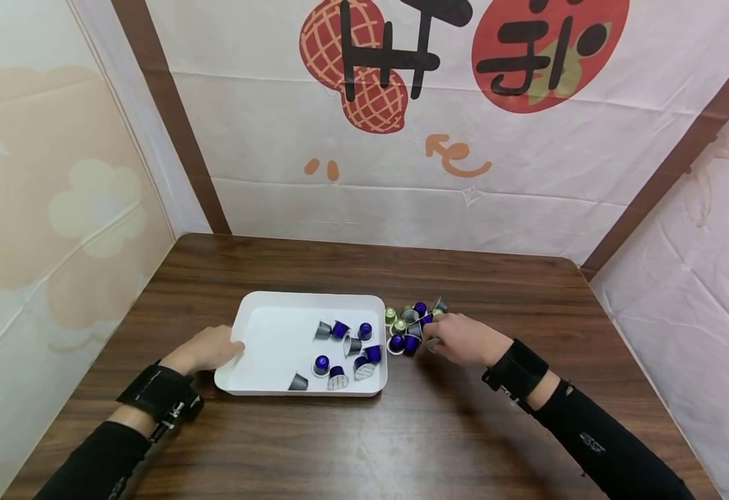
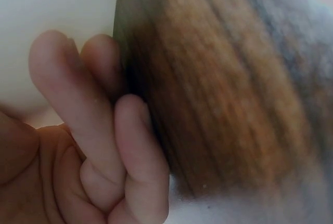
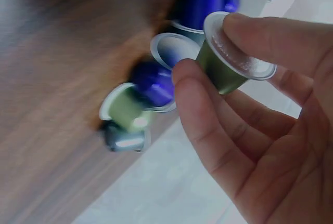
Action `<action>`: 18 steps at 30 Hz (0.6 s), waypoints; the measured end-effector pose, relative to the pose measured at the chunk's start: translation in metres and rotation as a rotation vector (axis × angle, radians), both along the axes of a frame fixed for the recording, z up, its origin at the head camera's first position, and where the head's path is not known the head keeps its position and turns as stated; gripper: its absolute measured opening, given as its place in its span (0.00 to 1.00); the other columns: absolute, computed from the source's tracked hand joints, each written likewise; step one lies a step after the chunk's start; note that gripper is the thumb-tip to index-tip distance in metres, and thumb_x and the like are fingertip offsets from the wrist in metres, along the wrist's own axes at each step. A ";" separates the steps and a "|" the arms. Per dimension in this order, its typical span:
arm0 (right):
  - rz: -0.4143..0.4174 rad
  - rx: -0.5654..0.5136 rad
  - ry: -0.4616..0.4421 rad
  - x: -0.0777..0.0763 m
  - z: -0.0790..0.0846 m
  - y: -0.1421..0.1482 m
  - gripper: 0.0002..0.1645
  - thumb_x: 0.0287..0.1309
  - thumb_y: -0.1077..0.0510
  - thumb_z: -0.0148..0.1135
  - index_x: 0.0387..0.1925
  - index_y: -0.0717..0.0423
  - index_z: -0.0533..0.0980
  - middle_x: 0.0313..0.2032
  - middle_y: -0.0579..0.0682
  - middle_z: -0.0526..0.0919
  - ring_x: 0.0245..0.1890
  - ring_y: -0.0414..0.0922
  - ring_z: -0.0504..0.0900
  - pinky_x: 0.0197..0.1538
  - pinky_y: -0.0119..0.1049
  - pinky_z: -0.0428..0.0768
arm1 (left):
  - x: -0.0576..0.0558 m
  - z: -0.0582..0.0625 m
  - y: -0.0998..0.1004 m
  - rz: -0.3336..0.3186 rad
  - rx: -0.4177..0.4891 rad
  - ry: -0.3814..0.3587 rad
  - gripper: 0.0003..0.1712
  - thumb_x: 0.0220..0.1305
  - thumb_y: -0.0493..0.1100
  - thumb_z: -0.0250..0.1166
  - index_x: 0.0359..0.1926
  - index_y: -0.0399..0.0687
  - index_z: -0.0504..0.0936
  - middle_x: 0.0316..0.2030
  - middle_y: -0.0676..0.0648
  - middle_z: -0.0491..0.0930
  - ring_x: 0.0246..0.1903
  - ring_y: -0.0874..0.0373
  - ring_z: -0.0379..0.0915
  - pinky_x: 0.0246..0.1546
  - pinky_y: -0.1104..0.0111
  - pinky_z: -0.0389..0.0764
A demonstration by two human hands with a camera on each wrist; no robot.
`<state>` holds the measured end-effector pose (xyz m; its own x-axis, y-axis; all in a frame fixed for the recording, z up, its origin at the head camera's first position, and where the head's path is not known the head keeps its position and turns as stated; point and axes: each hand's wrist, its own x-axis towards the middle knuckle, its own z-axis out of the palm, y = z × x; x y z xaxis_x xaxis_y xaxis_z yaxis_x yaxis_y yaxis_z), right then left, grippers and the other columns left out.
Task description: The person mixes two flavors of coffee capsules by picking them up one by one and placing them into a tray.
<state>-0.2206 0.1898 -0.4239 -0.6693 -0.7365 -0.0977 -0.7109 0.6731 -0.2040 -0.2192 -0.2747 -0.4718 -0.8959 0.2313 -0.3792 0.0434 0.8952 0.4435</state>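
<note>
A white tray [image 1: 271, 375] holds several blue and grey coffee capsules, some upright and some on their sides. My left hand [image 1: 208, 347] grips the tray's left rim, the thumb lying over the edge; in the left wrist view its fingers [image 2: 140, 151] are bent close above the wood. Just right of the tray is a loose cluster of blue, green and grey capsules [image 1: 411, 340]. Over that cluster, my right hand [image 1: 464, 337] pinches a green coffee capsule [image 3: 221, 70] between thumb and fingertips, its pale lid toward the thumb.
The brown wooden table [image 1: 452, 444] carries everything. A printed fabric wall [image 1: 352, 208] stands behind its far edge, with more fabric at the left and right sides. Both wrists wear black straps with cameras.
</note>
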 end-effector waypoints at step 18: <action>0.112 -0.047 0.013 -0.017 0.035 -0.066 0.10 0.63 0.62 0.56 0.45 0.54 0.78 0.41 0.48 0.77 0.35 0.39 0.74 0.38 0.32 0.74 | 0.000 -0.001 0.000 0.005 0.004 -0.006 0.24 0.66 0.42 0.49 0.53 0.24 0.72 0.33 0.42 0.79 0.28 0.55 0.73 0.33 0.62 0.73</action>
<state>-0.2371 0.1238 -0.3886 -0.5834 -0.8105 -0.0530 -0.7839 0.5789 -0.2243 -0.2194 -0.2743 -0.4724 -0.8949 0.2284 -0.3834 0.0363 0.8936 0.4475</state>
